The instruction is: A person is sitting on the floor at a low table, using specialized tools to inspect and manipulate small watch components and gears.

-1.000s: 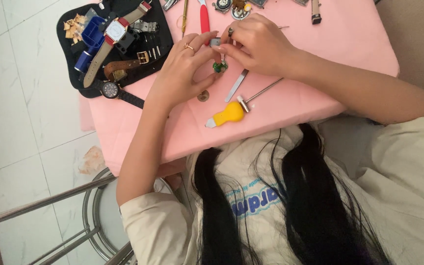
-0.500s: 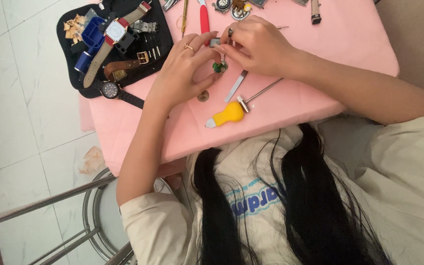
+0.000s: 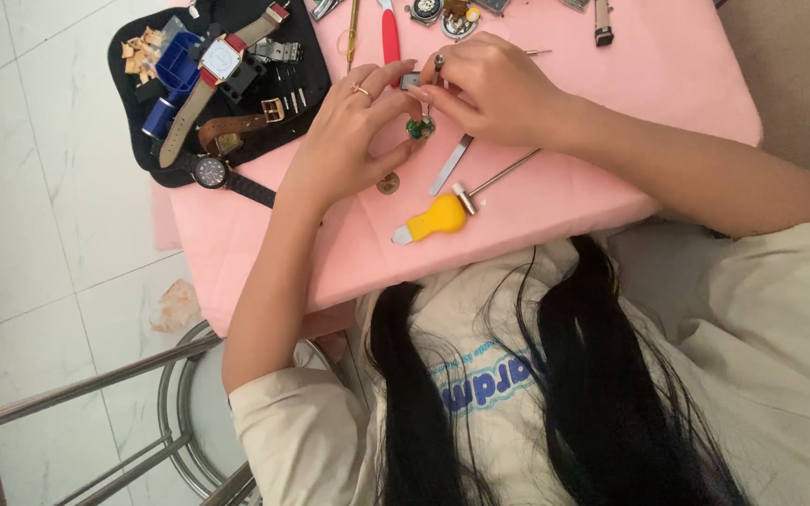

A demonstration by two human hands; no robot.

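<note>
Nothing moved | left hand (image 3: 344, 141), right hand (image 3: 480, 89) pinching small metal part (image 3: 412, 81) | black tray (image 3: 307, 75), desk's far-left corner, holds watches (image 3: 222, 58)

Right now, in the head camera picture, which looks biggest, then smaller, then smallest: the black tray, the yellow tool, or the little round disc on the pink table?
1. Black tray, by far the largest.
2. Yellow tool, with its metal shaft.
3. Round disc, smallest, near the left hand.
All lie on the same pink table, so nearness hardly changes the order.
</note>
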